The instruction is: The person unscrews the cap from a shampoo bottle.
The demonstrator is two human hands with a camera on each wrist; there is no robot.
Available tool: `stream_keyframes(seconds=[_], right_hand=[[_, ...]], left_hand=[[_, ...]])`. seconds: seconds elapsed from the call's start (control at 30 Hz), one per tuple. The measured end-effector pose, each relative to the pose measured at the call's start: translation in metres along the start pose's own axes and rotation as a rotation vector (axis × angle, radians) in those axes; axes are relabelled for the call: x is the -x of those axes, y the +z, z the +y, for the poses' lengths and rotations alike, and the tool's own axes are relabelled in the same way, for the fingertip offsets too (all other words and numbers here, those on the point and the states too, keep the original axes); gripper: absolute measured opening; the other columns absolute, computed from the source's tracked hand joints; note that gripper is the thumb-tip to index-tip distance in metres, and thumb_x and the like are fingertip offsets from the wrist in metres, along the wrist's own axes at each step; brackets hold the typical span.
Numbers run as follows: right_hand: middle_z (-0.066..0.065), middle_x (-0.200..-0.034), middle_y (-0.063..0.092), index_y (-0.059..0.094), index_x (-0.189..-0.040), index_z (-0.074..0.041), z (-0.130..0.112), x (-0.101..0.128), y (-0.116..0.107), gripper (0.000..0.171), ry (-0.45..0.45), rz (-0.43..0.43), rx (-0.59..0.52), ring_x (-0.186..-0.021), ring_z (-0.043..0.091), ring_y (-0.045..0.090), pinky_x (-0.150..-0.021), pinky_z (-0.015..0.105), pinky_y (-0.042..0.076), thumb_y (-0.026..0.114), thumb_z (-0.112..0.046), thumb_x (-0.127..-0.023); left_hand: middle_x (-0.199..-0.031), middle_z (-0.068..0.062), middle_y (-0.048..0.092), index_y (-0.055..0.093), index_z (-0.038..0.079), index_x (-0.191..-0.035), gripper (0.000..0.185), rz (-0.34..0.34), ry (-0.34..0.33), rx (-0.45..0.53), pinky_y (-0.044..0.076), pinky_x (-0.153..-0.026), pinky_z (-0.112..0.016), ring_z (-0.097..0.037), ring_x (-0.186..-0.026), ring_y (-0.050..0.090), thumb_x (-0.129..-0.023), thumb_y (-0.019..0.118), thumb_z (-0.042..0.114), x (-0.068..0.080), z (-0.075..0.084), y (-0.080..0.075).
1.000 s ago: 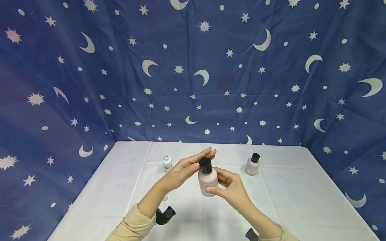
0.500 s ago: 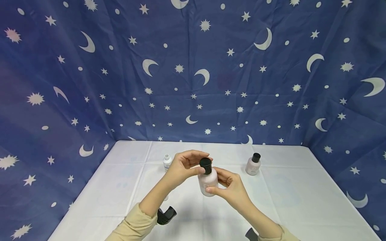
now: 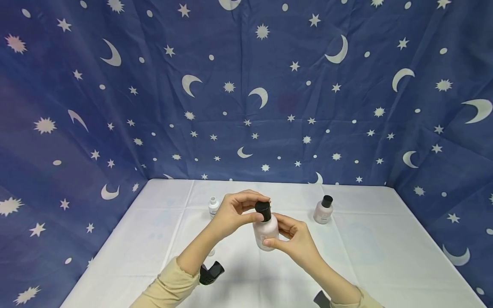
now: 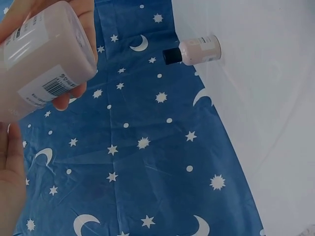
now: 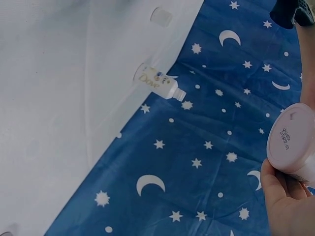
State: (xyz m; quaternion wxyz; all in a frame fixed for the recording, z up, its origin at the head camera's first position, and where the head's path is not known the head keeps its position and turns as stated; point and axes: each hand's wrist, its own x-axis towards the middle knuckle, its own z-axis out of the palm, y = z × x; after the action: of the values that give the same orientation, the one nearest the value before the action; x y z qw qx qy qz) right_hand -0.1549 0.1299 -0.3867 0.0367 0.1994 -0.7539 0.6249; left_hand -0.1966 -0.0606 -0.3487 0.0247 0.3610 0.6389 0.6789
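Note:
A pale pink lotion bottle [image 3: 265, 233] is held above the table, tilted slightly, its black cap [image 3: 263, 208] at the top. My right hand [image 3: 299, 244] grips the bottle's body, thumb across the front and fingers behind. The thumb and fingers of my left hand [image 3: 231, 216] pinch the black cap from the left side. In the left wrist view the bottle's barcode label [image 4: 47, 88] shows; in the right wrist view its round printed base [image 5: 290, 140] faces the camera. The cap lies outside both wrist views.
Another pink bottle with a black cap [image 3: 322, 210] stands at the back right of the white table [image 3: 377, 248]. A white Dove bottle [image 5: 156, 81] with a bare threaded neck stands behind my left hand. A small whitish cap-like piece [image 3: 211, 252] lies near my left forearm.
My left hand's fingers, stretched out beside the cap a second ago, have bent and come round it. The right hand and the bottle have stayed in place.

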Motion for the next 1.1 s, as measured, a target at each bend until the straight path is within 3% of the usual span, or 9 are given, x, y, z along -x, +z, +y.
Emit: stream_keyframes(seconds=[0.33, 0.67, 0.9, 1.03, 1.1], right_hand=[[0.026, -0.115, 0.064, 0.057, -0.121, 0.01, -0.001, 0.0, 0.0, 0.054, 0.004, -0.001, 0.011, -0.1, -0.004, 0.061, -0.092, 0.025, 0.052, 0.078, -0.005, -0.074], [0.026, -0.115, 0.064, 0.057, -0.12, 0.01, 0.0, 0.0, -0.001, 0.053, -0.007, -0.007, 0.013, -0.101, -0.003, 0.061, -0.093, 0.025, 0.052, 0.078, -0.005, -0.074], [0.027, -0.116, 0.063, 0.056, -0.121, 0.011, 0.001, 0.001, -0.002, 0.053, 0.0, -0.008, 0.005, -0.101, -0.004, 0.06, -0.093, 0.022, 0.051, 0.078, -0.005, -0.074], [0.027, -0.116, 0.063, 0.056, -0.121, 0.011, 0.001, 0.002, -0.002, 0.053, 0.001, -0.005, 0.001, -0.101, -0.004, 0.06, -0.092, 0.022, 0.051, 0.078, -0.004, -0.075], [0.027, -0.116, 0.063, 0.056, -0.121, 0.011, 0.002, 0.002, -0.002, 0.053, 0.001, -0.007, 0.0, -0.101, -0.004, 0.061, -0.092, 0.021, 0.051, 0.077, -0.004, -0.075]], left_hand=[[-0.114, -0.035, 0.059, 0.06, -0.014, -0.11, 0.069, 0.019, -0.032, -0.034, 0.055, -0.088, -0.028, -0.005, -0.096, 0.067, -0.073, 0.076, 0.041, 0.001, 0.006, -0.004], [-0.117, -0.029, 0.06, 0.06, -0.011, -0.114, 0.049, 0.02, -0.058, -0.066, 0.056, -0.082, -0.027, -0.005, -0.092, 0.067, -0.076, 0.078, 0.015, 0.001, 0.013, -0.003], [-0.112, -0.026, 0.058, 0.06, -0.012, -0.113, 0.056, -0.005, -0.023, -0.073, 0.053, -0.09, -0.027, -0.004, -0.097, 0.065, -0.077, 0.077, 0.027, 0.0, 0.013, -0.003], [-0.113, -0.028, 0.06, 0.06, -0.012, -0.111, 0.064, -0.002, -0.032, -0.059, 0.055, -0.086, -0.026, -0.005, -0.096, 0.067, -0.073, 0.078, 0.036, 0.001, 0.013, -0.003], [-0.112, -0.029, 0.061, 0.059, -0.011, -0.111, 0.061, 0.002, -0.048, -0.052, 0.056, -0.084, -0.027, -0.006, -0.095, 0.067, -0.074, 0.078, 0.033, 0.001, 0.013, -0.004]])
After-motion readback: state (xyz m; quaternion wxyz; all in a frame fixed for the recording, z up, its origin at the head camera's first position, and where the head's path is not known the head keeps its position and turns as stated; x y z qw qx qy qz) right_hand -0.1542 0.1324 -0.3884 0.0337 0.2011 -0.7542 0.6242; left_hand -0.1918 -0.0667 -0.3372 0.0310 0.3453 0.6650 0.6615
